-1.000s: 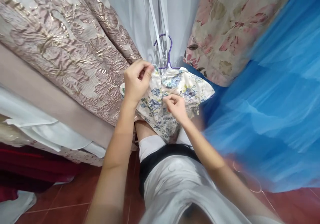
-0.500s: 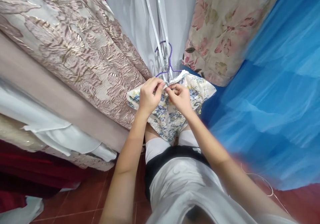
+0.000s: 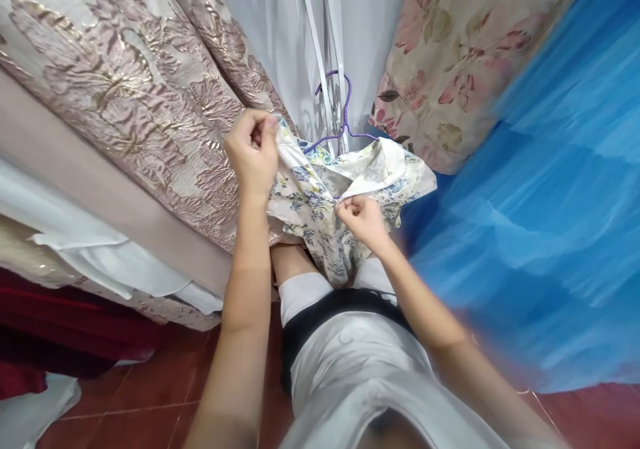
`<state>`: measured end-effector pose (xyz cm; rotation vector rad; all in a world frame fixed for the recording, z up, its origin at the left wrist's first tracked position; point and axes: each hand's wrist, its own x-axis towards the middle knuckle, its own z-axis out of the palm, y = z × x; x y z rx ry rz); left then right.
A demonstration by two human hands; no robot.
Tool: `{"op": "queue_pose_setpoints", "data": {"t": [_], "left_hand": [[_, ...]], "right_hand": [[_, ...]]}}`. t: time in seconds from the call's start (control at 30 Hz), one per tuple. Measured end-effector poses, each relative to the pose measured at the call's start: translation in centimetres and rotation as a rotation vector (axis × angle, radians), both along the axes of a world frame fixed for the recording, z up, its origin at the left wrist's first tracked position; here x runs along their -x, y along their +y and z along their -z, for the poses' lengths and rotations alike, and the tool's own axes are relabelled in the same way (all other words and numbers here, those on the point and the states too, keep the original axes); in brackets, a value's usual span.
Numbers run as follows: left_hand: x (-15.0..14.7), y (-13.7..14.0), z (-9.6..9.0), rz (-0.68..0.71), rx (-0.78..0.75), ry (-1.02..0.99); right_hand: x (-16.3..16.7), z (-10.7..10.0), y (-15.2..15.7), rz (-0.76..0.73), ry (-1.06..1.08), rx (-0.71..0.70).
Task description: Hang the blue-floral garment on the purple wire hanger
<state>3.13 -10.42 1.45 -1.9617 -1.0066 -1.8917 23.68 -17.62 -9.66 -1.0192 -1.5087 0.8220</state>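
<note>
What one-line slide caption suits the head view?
Left hand and right hand pinch a floral garment on a hanger.

Clothes shop, seemingly — hanging brocade (image 3: pixel 130 95), blue fabric (image 3: pixel 540 222)

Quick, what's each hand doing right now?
Left hand: closed, pinching an edge of the blue-and-white floral garment.
Right hand: closed, pinching the same garment lower down, by its neck opening.
</note>
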Motion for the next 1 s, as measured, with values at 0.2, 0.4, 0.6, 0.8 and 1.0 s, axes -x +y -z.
{"op": "queue_pose_setpoints", "data": {"t": [0.2, 0.4, 0.6, 0.8, 1.0], "left_hand": [[7.1, 1.8, 7.0, -0.079, 0.194, -0.163], [5.1, 0.4, 15.8, -0.04, 0.328, -0.431], [-2.1, -3.3, 18.9, 0.323, 0.627, -0.342], [-8.8, -7.5, 17.5, 0.765, 0.806, -0.013], [-13.0, -10.4, 18.0, 0.904, 1.143, 0.363]], "right_hand": [[-1.0, 4.3, -2.1, -0.151, -0.152, 0.178], [-1.2, 7.8, -3.8, -0.168, -0.1, 0.283], [-1.9, 9.0, -5.3, -0.183, -0.135, 0.331], [-1.9, 10.4, -6.3, -0.316, -0.246, 0.308], [-0.5, 12.6, -5.6, -0.197, -0.484, 0.233]]}}
